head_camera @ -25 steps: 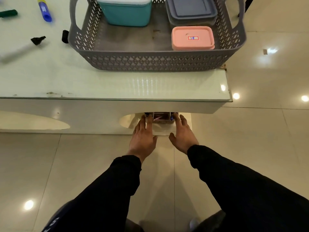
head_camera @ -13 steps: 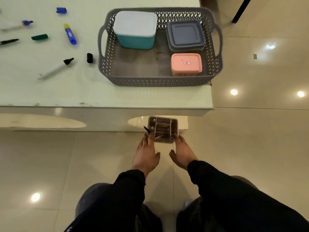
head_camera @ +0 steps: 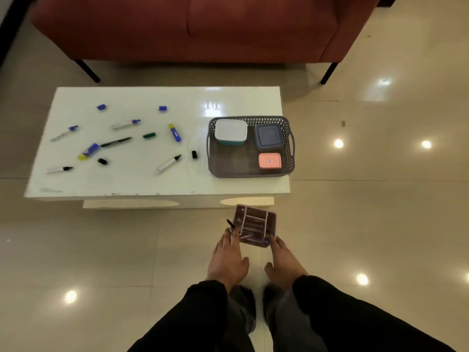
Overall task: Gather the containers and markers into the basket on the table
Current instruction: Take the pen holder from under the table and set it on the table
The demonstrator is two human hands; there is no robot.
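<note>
I hold a brown divided organizer box [head_camera: 255, 226] with pens in it in front of the table, my left hand [head_camera: 228, 260] on its left side and my right hand [head_camera: 284, 262] on its right side. The grey basket [head_camera: 250, 173] stands at the right end of the white table [head_camera: 152, 181]. Inside it are a teal container with a white lid [head_camera: 231, 132], a dark grey container [head_camera: 269, 137] and a pink container [head_camera: 270, 160]. Several markers, such as a blue and yellow one [head_camera: 175, 132] and a black-tipped one [head_camera: 168, 163], lie scattered on the table's left half with loose caps [head_camera: 194, 154].
A red sofa [head_camera: 190, 26] on black legs stands behind the table. Glossy beige floor tiles [head_camera: 380, 212] surround the table, with light reflections on them. My black sleeves and grey trousers fill the bottom of the view.
The organizer box has come out from under the table's front edge in both hands. The view has pulled back and up, so the whole table and the sofa now show.
</note>
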